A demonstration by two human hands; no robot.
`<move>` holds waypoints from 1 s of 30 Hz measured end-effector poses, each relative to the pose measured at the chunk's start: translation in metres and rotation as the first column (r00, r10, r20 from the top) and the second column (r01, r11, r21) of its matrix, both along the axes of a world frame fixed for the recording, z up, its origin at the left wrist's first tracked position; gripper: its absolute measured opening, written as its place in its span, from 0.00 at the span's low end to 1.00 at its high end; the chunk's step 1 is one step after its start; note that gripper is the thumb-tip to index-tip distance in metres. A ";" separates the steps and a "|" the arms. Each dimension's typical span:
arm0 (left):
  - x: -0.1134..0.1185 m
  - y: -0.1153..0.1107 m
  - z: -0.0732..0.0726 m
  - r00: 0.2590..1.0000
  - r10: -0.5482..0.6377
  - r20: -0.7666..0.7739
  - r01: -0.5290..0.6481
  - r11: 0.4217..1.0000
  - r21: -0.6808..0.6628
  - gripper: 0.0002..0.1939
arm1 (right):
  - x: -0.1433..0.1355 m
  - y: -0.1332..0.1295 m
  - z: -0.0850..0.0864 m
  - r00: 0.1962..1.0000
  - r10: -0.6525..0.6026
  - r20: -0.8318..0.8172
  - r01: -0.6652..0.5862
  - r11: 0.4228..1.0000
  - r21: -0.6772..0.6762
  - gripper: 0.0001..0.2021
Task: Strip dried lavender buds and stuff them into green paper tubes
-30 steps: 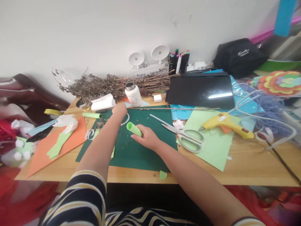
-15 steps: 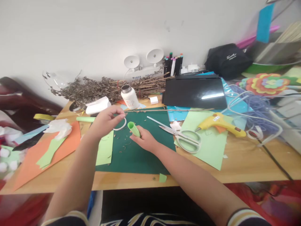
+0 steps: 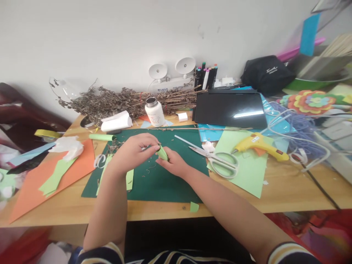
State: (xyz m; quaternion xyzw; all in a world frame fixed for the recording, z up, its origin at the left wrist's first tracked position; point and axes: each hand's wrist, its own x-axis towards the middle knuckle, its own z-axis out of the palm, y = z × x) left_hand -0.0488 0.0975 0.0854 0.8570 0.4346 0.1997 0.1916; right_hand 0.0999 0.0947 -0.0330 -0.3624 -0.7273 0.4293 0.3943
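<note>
My right hand [image 3: 173, 163] is wrapped round a small light-green paper tube [image 3: 162, 153] over the green cutting mat [image 3: 165, 183]. The tube tilts up toward the left. At its upper end are the thumb and fingers of my left hand [image 3: 139, 148], closed together; a dark bit shows there, too small to make out. Below and left of my left hand, light-green paper strips [image 3: 129, 179] and dry plant scraps [image 3: 112, 148] lie on the mat. White scissors [image 3: 223, 165] and a thin clear glue stick [image 3: 185, 142] lie right of my hands.
A white bottle [image 3: 154, 113] stands behind the mat, before dried plants [image 3: 107, 102]. At the right are a yellow glue gun [image 3: 257, 145], green paper [image 3: 247, 179] and a black tray [image 3: 228, 110]. Orange paper [image 3: 30, 194] and a rolled green tube [image 3: 101, 137] are at the left.
My left hand has moved right and down to the tube's open end, where its fingers now meet the tube. The view has shifted slightly, and more scraps show left of my hand.
</note>
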 end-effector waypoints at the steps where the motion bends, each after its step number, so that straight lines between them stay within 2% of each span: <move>1: 0.000 -0.001 -0.001 1.000 -0.009 -0.025 0.009 1.000 0.027 0.12 | 0.000 0.000 0.000 1.000 -0.006 -0.004 0.006 1.000 -0.004 0.13; 5: 0.005 -0.003 -0.007 0.992 -0.054 -0.114 0.061 0.996 0.065 0.16 | -0.001 0.001 -0.002 0.999 -0.034 -0.002 0.034 0.999 0.009 0.12; 8: 0.012 -0.005 -0.018 0.993 -0.019 -0.119 0.026 0.998 0.057 0.18 | -0.002 0.002 -0.004 0.999 -0.051 0.004 0.051 0.999 0.004 0.13; 12: 0.019 -0.004 -0.040 0.998 0.069 0.008 -0.069 0.982 0.176 0.16 | -0.001 0.003 -0.007 0.999 -0.033 -0.029 0.033 0.999 -0.001 0.16; 15: 0.019 0.001 -0.057 0.975 0.091 0.203 -0.139 0.962 0.235 0.13 | 0.001 0.003 -0.006 1.000 0.014 0.007 -0.014 1.000 0.024 0.18; 17: 0.016 0.005 -0.066 0.910 0.128 0.393 -0.225 0.951 0.211 0.11 | 0.005 0.002 -0.005 0.998 -0.010 0.054 0.008 0.999 0.050 0.18; 20: 0.010 0.008 -0.072 0.714 0.226 0.663 -0.383 0.918 0.099 0.09 | 0.011 0.004 0.000 0.978 -0.198 0.070 0.193 0.979 0.071 0.20; 22: 0.010 0.004 -0.069 0.633 0.267 0.726 -0.458 0.886 0.074 0.06 | 0.015 0.005 0.005 0.949 -0.309 0.063 0.306 0.950 0.058 0.23; 26: 0.019 -0.018 -0.062 0.454 0.229 0.861 -0.590 0.801 0.098 0.05 | 0.022 0.003 0.015 0.931 -0.359 0.073 0.354 0.933 0.071 0.21; 28: 0.022 -0.030 -0.060 0.356 0.199 0.913 -0.593 0.803 0.056 0.09 | 0.029 -0.005 0.020 0.929 -0.358 0.088 0.351 0.932 0.085 0.20; 30: 0.021 -0.037 -0.059 0.262 0.241 0.934 -0.568 0.821 -0.053 0.12 | 0.037 -0.018 0.023 0.927 -0.362 0.100 0.354 0.930 0.095 0.18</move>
